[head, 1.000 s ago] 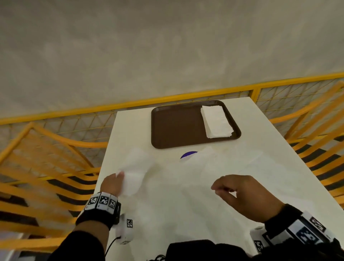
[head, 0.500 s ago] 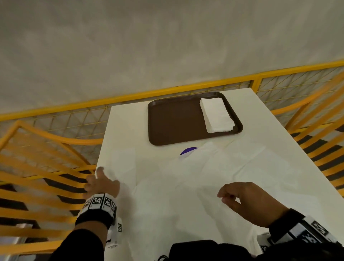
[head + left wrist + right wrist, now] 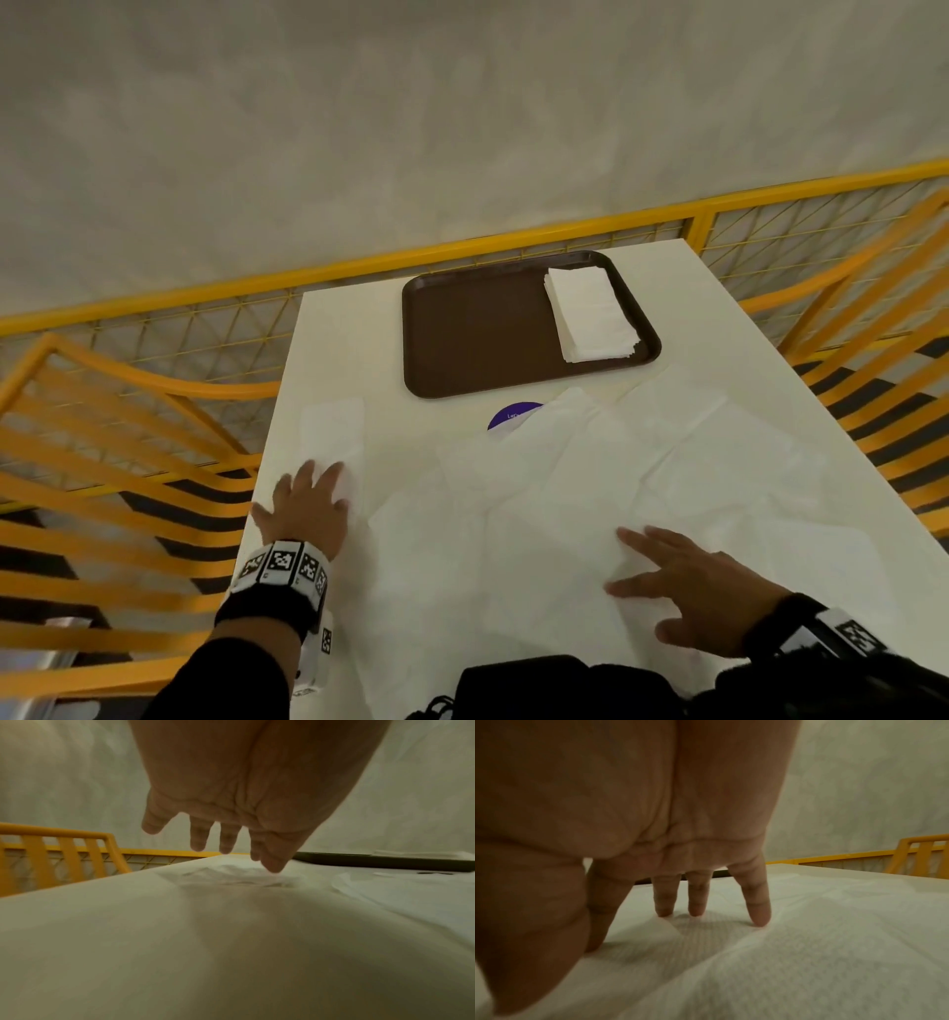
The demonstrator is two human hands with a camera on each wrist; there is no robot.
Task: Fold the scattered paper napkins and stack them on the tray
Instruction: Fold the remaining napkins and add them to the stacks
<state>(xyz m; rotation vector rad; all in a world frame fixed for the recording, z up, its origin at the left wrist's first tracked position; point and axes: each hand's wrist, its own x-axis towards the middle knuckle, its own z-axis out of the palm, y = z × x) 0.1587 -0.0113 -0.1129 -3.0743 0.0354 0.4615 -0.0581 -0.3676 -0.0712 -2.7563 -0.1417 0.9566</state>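
Observation:
A brown tray (image 3: 472, 329) lies at the far end of the white table, with a stack of folded white napkins (image 3: 590, 313) on its right side. Several unfolded napkins (image 3: 590, 488) are spread over the near half of the table. A folded napkin (image 3: 334, 437) lies near the left edge. My left hand (image 3: 303, 506) is flat with spread fingers on that napkin's near end; the left wrist view shows the fingers (image 3: 197, 837) straight over the crumpled napkin (image 3: 231, 876). My right hand (image 3: 683, 580) presses its straight fingertips (image 3: 757, 914) on an unfolded napkin (image 3: 782, 953).
A purple round sticker (image 3: 508, 416) shows on the table (image 3: 339, 334) just in front of the tray, half covered by a napkin. Yellow railings and chair backs (image 3: 128, 462) flank both long sides of the table. A dark bag (image 3: 539, 688) sits at the near edge.
My left hand let go of the napkin it was holding and now lies flat on it. My right hand uncurled and came down with straight fingers onto the spread napkin.

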